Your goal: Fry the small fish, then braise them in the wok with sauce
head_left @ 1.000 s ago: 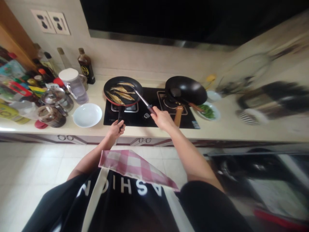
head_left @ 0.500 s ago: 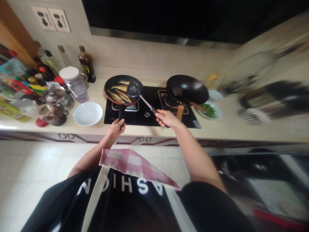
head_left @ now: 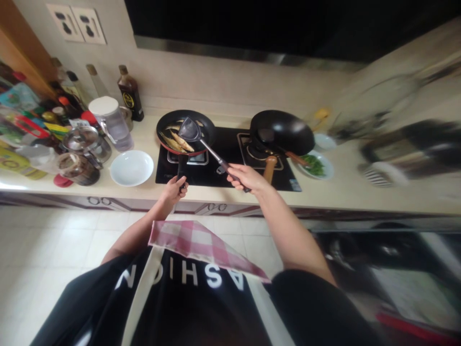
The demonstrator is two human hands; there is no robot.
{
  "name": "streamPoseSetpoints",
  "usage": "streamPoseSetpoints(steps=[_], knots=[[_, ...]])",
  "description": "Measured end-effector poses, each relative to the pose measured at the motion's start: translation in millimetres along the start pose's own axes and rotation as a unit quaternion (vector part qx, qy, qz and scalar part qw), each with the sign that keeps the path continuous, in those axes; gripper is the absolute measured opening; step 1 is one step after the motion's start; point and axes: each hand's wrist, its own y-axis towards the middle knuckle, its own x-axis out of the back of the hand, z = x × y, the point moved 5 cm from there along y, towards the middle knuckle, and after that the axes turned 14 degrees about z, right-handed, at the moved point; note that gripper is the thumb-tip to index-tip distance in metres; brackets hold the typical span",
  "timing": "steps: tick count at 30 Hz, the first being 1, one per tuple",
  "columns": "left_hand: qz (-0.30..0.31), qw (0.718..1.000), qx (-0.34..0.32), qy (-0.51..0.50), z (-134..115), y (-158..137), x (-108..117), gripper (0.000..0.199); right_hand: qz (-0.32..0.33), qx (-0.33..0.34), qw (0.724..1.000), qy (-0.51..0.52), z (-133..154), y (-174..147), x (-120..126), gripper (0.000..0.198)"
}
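My left hand [head_left: 175, 189] is wrapped round the black handle of a frying pan [head_left: 205, 120], which sits over the left burner. Browned fish [head_left: 176, 141] lie in the pan, several of them partly hidden. My right hand [head_left: 247, 178] grips the dark handle of a spatula [head_left: 216, 156]. Its broad metal blade is over the middle of the pan, covering part of the fish; whether it touches them I cannot tell.
A black wok [head_left: 288, 132] stands on the right burner of the cooktop [head_left: 230, 139]. Beside it is a plate of chopped greens [head_left: 314, 165]. To the left are a white bowl [head_left: 131, 168], a water pitcher [head_left: 114, 126], a dark sauce bottle [head_left: 130, 94] and several jars.
My right hand has shifted slightly left, carrying the spatula's blade from the pan's right side to its middle, over the fish. My left hand stays on the pan handle.
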Motion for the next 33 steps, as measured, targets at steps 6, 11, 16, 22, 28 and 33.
streamPoseSetpoints(steps=[6, 11, 16, 22, 28, 33], knots=[[0.0, 1.0, -0.003, 0.002, 0, 0, -1, 0.031, 0.013, 0.003, 0.996, -0.086, 4, -8, -15, 0.039], [0.004, 1.0, -0.004, 0.002, 0, 0, 0, 0.033, -0.008, 0.0, 0.993, -0.116, 7, -18, -20, 0.047], [0.006, 1.0, -0.012, 0.006, 0, -1, 0, 0.032, -0.03, -0.005, 0.977, -0.209, 2, -23, -11, 0.048], [0.003, 1.0, -0.008, 0.007, 1, 0, 0, 0.03, -0.124, -0.016, 0.938, -0.323, 6, -22, 1, 0.045], [0.004, 1.0, -0.008, 0.013, -1, 0, -1, 0.031, -0.077, 0.012, 0.979, -0.186, 7, -22, 2, 0.048], [-0.004, 1.0, 0.0, 0.002, -1, -1, -2, 0.028, -0.031, -0.017, 0.988, -0.151, 1, -16, -2, 0.029]])
